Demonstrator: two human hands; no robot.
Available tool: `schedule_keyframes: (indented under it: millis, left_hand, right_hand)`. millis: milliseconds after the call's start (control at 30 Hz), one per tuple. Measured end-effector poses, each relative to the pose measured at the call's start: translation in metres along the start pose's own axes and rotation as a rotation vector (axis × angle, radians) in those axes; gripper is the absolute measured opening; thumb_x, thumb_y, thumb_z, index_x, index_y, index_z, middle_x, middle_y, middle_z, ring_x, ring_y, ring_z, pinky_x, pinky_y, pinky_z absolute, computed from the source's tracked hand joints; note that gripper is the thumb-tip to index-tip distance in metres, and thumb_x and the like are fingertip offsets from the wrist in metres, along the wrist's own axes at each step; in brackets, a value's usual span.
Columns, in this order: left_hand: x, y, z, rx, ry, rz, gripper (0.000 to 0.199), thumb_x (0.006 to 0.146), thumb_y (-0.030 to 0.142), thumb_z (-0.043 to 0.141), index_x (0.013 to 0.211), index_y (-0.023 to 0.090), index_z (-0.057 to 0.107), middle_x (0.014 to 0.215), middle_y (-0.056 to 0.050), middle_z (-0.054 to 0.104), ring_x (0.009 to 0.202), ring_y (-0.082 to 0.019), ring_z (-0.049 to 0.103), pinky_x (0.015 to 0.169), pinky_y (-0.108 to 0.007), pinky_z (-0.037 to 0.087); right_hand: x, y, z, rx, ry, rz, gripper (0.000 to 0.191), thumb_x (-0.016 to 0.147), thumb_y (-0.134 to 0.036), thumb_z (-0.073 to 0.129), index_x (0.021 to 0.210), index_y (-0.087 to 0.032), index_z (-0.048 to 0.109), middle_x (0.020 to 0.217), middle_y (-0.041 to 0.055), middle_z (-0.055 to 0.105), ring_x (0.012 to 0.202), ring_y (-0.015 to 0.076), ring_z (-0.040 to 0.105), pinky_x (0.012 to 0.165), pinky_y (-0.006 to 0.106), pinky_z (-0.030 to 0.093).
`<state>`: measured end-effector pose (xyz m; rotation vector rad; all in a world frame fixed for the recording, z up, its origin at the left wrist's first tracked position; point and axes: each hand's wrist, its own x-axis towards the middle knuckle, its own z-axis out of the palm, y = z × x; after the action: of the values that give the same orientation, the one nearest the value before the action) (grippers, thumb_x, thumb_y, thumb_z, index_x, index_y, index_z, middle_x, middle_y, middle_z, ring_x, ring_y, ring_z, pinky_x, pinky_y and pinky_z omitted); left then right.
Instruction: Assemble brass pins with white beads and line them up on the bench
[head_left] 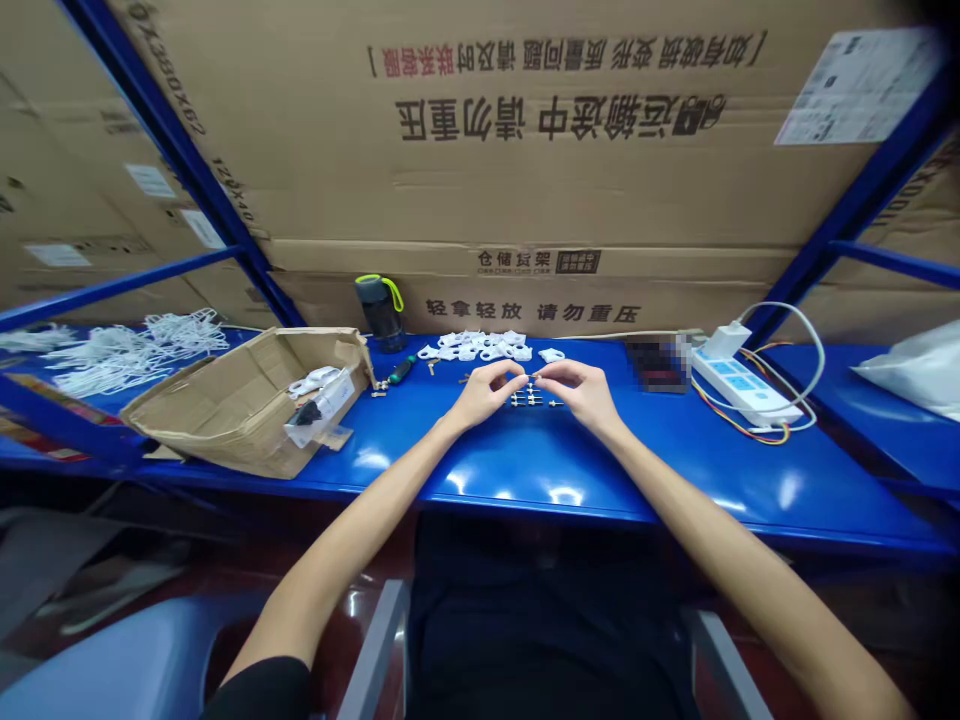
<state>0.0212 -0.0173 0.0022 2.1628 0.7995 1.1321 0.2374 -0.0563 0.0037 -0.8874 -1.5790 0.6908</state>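
My left hand [489, 393] and my right hand [581, 394] are almost touching over the blue table, each with thumb and forefinger closed in a pinch. Whatever lies between the fingertips is too small to make out. Just below them, several small metal pin-like pieces [533, 399] with dark shafts lie roughly in rows. Behind the hands is a pile of white plastic parts [480, 346], with one white part [552, 354] apart from it on the right.
On the left stand an open cardboard box [225, 430], a dark bottle [380, 315] and a green-handled screwdriver [403, 370]. To the right are a white power strip [746, 388] with cables and a dark, blurred object [660, 362]. White cables [135, 350] lie far left; cardboard [525, 200] backs the shelf.
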Motion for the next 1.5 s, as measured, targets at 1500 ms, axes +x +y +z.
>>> schedule_keyframes:
  millis: [1500]
  left_hand:
    - [-0.002, -0.011, -0.002, 0.216, -0.038, 0.232, 0.034, 0.106, 0.045, 0.053, 0.107, 0.019, 0.075, 0.101, -0.007, 0.074, 0.086, -0.016, 0.068, 0.079, -0.027, 0.051]
  right_hand:
    - [-0.002, 0.005, -0.002, -0.213, -0.071, -0.031, 0.032, 0.091, -0.054, 0.071, 0.093, -0.023, 0.081, 0.097, 0.0051, 0.081, 0.089, 0.0251, 0.074, 0.082, 0.038, 0.059]
